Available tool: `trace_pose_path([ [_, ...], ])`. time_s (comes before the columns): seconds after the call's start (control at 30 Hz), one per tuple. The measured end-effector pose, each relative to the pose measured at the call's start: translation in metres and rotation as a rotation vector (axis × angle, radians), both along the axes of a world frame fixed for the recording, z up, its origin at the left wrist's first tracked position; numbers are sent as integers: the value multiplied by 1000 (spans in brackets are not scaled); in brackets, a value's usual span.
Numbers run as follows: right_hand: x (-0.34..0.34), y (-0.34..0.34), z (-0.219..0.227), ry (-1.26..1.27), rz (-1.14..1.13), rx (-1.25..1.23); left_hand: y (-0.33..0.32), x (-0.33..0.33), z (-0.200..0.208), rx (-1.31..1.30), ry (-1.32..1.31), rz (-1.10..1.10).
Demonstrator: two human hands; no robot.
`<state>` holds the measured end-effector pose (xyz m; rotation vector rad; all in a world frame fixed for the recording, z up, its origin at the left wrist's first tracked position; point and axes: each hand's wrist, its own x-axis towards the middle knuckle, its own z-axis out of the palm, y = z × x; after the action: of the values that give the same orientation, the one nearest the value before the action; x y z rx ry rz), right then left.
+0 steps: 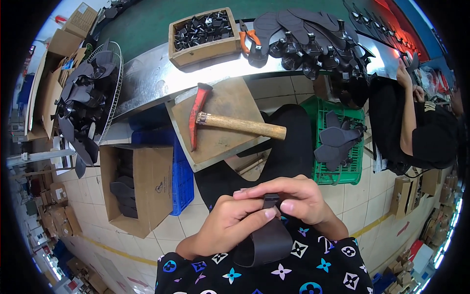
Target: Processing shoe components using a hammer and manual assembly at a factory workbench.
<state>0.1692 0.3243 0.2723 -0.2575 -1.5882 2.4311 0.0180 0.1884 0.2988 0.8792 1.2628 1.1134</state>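
Close to my lap, both hands are on a dark shoe sole (269, 245) whose broad curved end points down toward my shirt. My left hand (237, 220) grips it from the left, thumb laid across the top. From the other side my right hand (303, 198) closes on the same piece, fingers stretched over toward the left hand. A small black block (270, 197) shows between the fingers; whether it is joined to the sole is hidden. Beyond my hands, a hammer (240, 125) with red head and wooden handle lies on a wooden board (227, 98).
On the metal-edged bench stand a wooden box (205, 58) of small black pinned pieces, orange-handled pliers (250, 38) and piled soles (313, 46). A wire basket (117, 68), cardboard box (152, 191), blue crate (183, 179) and green crate (338, 179) surround me. A co-worker (431, 132) sits right.
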Motion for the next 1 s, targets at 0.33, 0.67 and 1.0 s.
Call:
trace_pose_path([
  [0.33,-1,-6,0,-5,-91,188,-1,-1,-1,67,56,-21],
  [0.67,2,-10,-1,171,-5,80,-11,2,-5,230,79,-18],
  [1.0,-8,-10,-1,219,-49,253,-11,-4,-7,229,127,-52],
])
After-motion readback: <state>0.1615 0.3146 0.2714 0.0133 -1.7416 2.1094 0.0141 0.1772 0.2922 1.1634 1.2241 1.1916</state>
